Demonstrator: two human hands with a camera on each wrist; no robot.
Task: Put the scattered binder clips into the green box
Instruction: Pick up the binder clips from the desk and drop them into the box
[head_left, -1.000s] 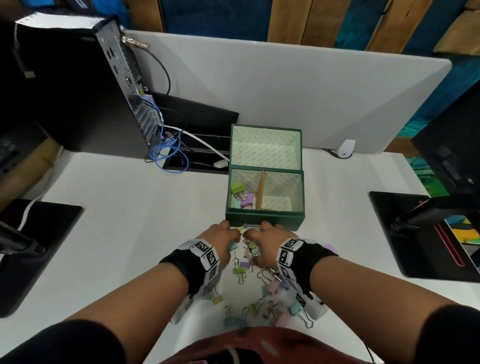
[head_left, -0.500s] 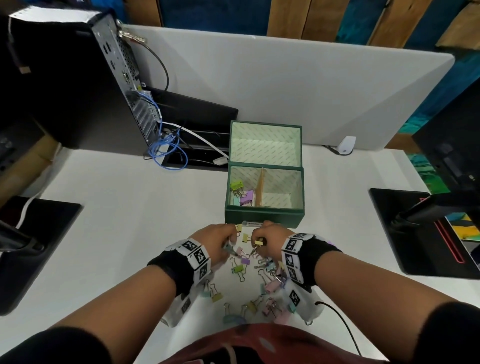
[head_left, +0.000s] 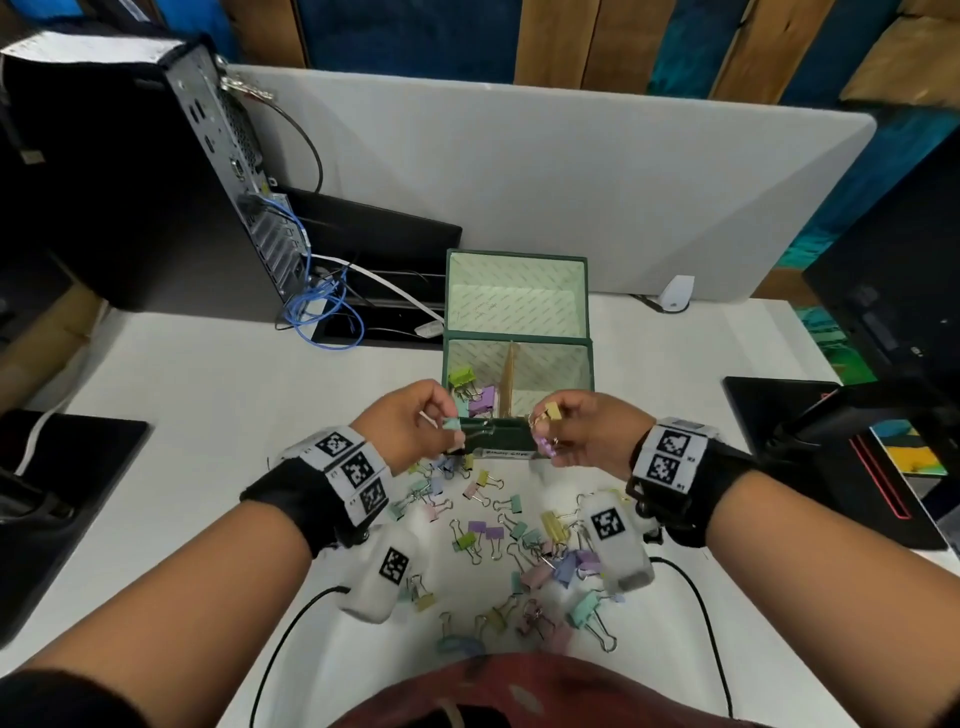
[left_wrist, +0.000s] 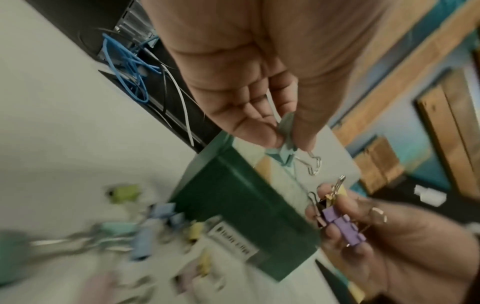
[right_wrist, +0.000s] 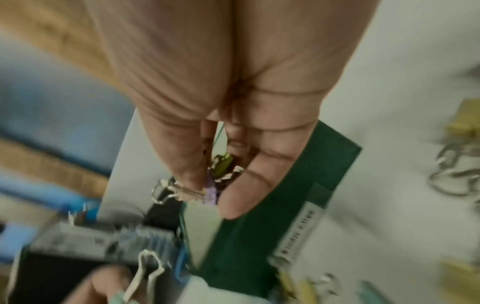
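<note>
The green box (head_left: 485, 440) stands open on the white desk, its lid tipped back, with a wooden divider and a few clips (head_left: 475, 392) in its left compartment. My left hand (head_left: 415, 418) is raised in front of the box's near wall and pinches a mint binder clip (head_left: 451, 423) (left_wrist: 285, 148). My right hand (head_left: 576, 434) hovers beside it over the front right corner, holding a yellow clip (head_left: 551, 412) and a purple clip (head_left: 544, 446) (left_wrist: 340, 225). Several pastel clips (head_left: 519, 540) lie scattered on the desk under my wrists.
A black computer tower (head_left: 130, 171) with blue cables (head_left: 322, 317) stands at the back left. A white partition (head_left: 571, 192) runs behind the box. Dark pads lie at the left (head_left: 62, 499) and right (head_left: 810, 447) desk edges.
Both hands rose from the clip pile on the desk and moved forward toward the box, each now carrying clips picked from the pile.
</note>
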